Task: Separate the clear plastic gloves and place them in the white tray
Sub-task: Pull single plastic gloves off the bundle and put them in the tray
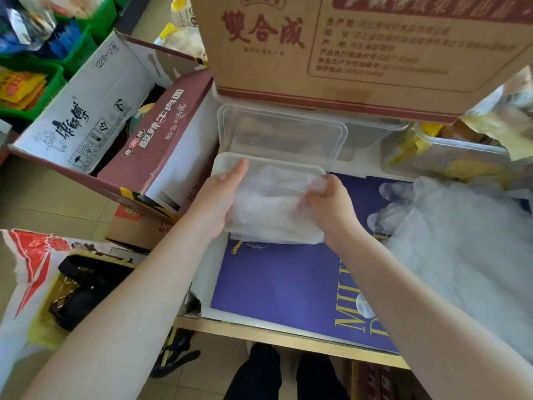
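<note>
A shallow white rectangular plastic tray sits on the work surface with crumpled clear plastic gloves filling it and spilling over its near edge. The left hand lies along the tray's left side, fingers fairly straight, thumb over the rim; it seems to steady the tray, though how firmly is hard to judge. The right hand is at the tray's right side, fingers curled and pinching a fold of the gloves in it.

To the right a large loose heap of clear plastic gloves rests on the surface, well apart from the tray. Behind the tray stands a clear rectangular plastic container, its contents not discernible. Farther right, another clear plastic tub holds yellow packets.

The tray and heap lie on a dark blue printed sheet with yellow lettering, spread over a pale table. A big brown cardboard carton with red characters looms above the containers. At left an open white-and-maroon cardboard box stands on the tiled floor, near green plastic crates holding packaged goods.
</note>
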Demonstrator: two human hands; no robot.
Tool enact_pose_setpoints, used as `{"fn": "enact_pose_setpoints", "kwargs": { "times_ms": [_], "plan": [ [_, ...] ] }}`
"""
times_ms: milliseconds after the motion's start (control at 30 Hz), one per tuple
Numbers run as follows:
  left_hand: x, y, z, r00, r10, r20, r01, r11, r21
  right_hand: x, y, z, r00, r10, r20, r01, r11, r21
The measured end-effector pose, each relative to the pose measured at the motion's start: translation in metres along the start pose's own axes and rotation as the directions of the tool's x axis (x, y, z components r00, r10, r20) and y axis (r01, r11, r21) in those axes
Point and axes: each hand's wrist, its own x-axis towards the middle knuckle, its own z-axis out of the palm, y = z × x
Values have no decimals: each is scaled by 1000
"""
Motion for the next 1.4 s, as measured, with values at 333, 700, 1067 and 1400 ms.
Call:
{"fn": "enact_pose_setpoints", "kwargs": {
  "times_ms": [333, 700, 1067, 1400],
  "plan": [
    [27, 2, 9, 1000, 21, -7, -19, 975, 223, -8, -2, 24, 974, -215, 73, 226, 885, -407],
    [33, -7, 2, 640, 643, 420, -165, -419, 893, 11, 18, 39, 948, -150, 282, 319, 434, -842],
    [37, -10, -11, 690, 202, 695, -562, -457, 690, 8, 4, 33, 773, -463, 434, 532, 100, -841],
    [28, -10, -6, 762, 227, 607, -405, -565, 719, 23, 12, 34, 800, -205, 564, 596, 161, -786]
  ]
}}
